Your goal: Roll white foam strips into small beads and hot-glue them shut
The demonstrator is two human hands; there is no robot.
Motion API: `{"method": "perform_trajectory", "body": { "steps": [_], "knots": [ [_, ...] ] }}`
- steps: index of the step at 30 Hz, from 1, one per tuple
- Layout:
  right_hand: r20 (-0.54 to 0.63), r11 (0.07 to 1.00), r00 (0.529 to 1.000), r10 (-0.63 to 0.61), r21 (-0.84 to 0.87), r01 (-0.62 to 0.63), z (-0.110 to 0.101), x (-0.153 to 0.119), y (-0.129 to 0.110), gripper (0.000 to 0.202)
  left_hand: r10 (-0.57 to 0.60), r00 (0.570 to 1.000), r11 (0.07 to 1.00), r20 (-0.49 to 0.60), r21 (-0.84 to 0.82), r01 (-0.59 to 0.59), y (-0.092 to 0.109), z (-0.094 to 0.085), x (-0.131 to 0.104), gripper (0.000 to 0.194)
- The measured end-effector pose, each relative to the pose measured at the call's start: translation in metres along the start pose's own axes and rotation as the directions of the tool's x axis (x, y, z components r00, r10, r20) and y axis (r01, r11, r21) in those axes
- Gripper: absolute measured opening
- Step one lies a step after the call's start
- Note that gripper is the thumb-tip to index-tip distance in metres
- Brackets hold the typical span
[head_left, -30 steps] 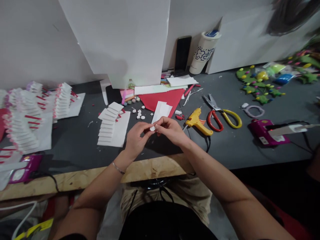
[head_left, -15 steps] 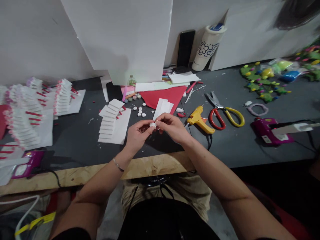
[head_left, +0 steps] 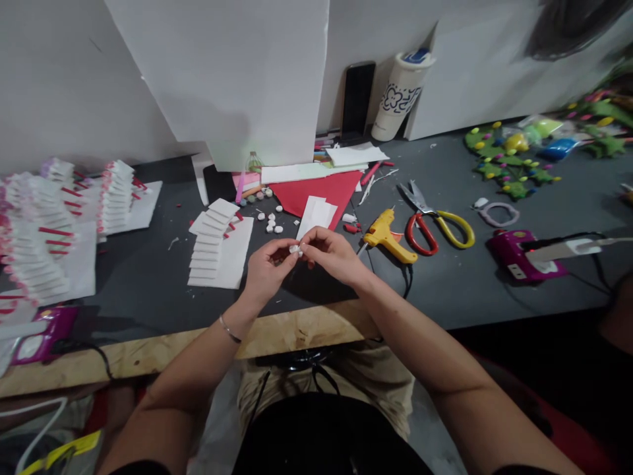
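Observation:
Both hands meet over the near edge of the table, with a small white piece [head_left: 295, 249] pinched between their fingertips; whether it is clay or rolled paper is too small to tell. My left hand [head_left: 267, 269] grips it from one side, thumb and fingers closed. From the other side my right hand [head_left: 335, 256] pinches it too. Just beyond lie white paper strips [head_left: 316, 212] on a red sheet [head_left: 339, 186]. Several small white lumps [head_left: 271, 222] sit left of the strips. A fan of folded white pieces [head_left: 206, 249] rests on a white card [head_left: 239, 254] near my left hand.
Right of my hands are a yellow glue gun [head_left: 388, 237] and scissors [head_left: 430, 221] with red and yellow handles. Purple power sockets [head_left: 524, 254] with cords stand at both sides. A tumbler [head_left: 401, 95] and a phone [head_left: 357, 99] lean at the back. More folded fans [head_left: 42, 244] crowd the left.
The view has shifted slightly, so the table things appear a little farther left. The fingers have turned the small white piece slightly; both hands still pinch it.

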State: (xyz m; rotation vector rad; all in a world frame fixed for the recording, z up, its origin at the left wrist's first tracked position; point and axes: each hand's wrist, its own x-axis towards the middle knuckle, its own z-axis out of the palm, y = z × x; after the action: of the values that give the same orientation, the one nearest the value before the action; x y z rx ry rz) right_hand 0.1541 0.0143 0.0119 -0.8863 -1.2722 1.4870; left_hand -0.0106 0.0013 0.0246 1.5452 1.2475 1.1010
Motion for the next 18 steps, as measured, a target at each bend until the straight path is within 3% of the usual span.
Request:
{"method": "perform_trajectory", "body": {
  "steps": [7,10,12,14,16,18],
  "knots": [
    [-0.028,0.999,1.000,-0.015,-0.041,0.014,0.003,0.003,0.003,0.028,-0.035,0.999,0.999,-0.022,-0.039,0.034,-0.004,-0.002,0.003,0.026],
    [-0.103,0.992,0.992,-0.076,-0.105,0.065,-0.004,-0.005,-0.016,0.030,-0.104,0.994,0.992,-0.024,-0.075,0.101,-0.007,-0.005,0.005,0.030],
    [-0.156,0.964,0.979,-0.130,-0.249,0.089,-0.018,-0.015,-0.038,0.028,-0.152,0.988,0.985,-0.036,-0.087,0.148,-0.008,-0.008,0.006,0.032],
    [-0.196,0.835,0.959,-0.207,-0.546,0.068,-0.043,-0.028,-0.061,0.023,-0.180,0.982,0.979,-0.055,-0.103,0.173,-0.009,-0.009,0.007,0.032],
    [-0.273,0.603,0.924,-0.267,-0.796,-0.061,-0.078,-0.040,-0.076,0.026,-0.194,0.978,0.973,-0.080,-0.141,0.181,-0.008,-0.010,0.008,0.031],
    [-0.355,0.327,0.889,-0.289,-0.909,-0.257,-0.120,-0.051,-0.077,0.019,-0.224,0.970,0.956,-0.096,-0.214,0.199,-0.005,-0.009,0.010,0.030]
  ]
}}
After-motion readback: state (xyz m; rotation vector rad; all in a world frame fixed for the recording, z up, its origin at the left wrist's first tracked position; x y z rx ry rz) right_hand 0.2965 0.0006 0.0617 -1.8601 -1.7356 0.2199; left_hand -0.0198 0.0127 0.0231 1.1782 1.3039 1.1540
